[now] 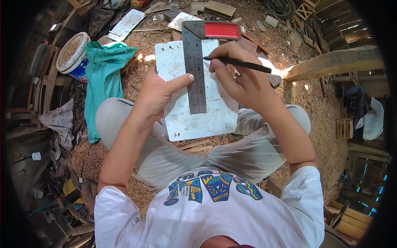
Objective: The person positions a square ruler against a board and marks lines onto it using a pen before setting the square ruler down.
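Observation:
A white, stained board [175,120] lies over my crossed legs. On it rests a try square [192,82] with a steel ruler blade and a red-inset handle, its handle along the board's far edge. My left hand [159,89] grips the board's left side, its thumb pressing the blade flat; the other fingers are hidden beneath. In my right hand [237,72] is a black pen [244,64], held in a writing grip. The pen's tip points left and meets the right edge of the blade, or nearly so.
Sawdust covers the ground, with wood offcuts [219,8] scattered at the far side. To the left stand a white bucket [74,53] and a teal cloth [105,74]. A thick wooden beam [335,64] juts in from the right. A wheel [279,6] sits at the far right.

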`<action>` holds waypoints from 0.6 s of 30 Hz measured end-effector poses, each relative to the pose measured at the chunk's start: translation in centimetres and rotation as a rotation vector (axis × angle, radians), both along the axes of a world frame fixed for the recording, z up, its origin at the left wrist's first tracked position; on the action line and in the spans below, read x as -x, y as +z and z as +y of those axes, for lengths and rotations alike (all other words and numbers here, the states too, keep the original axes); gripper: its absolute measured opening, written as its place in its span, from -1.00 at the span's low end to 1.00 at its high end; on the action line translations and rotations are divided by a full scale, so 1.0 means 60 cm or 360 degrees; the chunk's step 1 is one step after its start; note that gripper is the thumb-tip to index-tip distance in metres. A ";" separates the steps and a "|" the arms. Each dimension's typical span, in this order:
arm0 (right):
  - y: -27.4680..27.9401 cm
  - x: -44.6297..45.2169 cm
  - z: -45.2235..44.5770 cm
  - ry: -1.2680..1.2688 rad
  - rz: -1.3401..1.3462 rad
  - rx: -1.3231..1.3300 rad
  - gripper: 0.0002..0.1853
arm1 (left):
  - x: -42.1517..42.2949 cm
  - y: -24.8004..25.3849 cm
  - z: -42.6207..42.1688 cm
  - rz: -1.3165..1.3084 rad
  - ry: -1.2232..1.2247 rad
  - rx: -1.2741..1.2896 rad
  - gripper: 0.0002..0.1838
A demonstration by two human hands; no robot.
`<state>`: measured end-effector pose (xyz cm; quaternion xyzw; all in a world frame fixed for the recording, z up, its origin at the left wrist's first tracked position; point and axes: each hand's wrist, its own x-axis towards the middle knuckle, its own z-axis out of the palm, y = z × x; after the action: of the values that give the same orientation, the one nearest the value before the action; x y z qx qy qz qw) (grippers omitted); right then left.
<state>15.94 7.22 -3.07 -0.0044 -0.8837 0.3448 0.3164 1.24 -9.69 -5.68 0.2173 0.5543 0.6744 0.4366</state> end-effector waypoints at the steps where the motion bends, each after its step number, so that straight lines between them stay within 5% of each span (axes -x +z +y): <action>1: 0.001 0.001 0.004 -0.0034 0.0043 0.0031 -0.87 | 0.001 0.000 0.000 -0.0001 0.0002 -0.0021 -0.52; 18: 0.000 0.003 0.014 -0.0106 0.0109 0.0002 -0.85 | -0.001 0.004 -0.005 0.0014 -0.0081 0.0043 -0.39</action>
<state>15.73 8.05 -3.05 -0.0222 -0.8716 0.3346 0.3577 1.28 -9.99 -5.47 0.2285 0.5596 0.6547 0.4539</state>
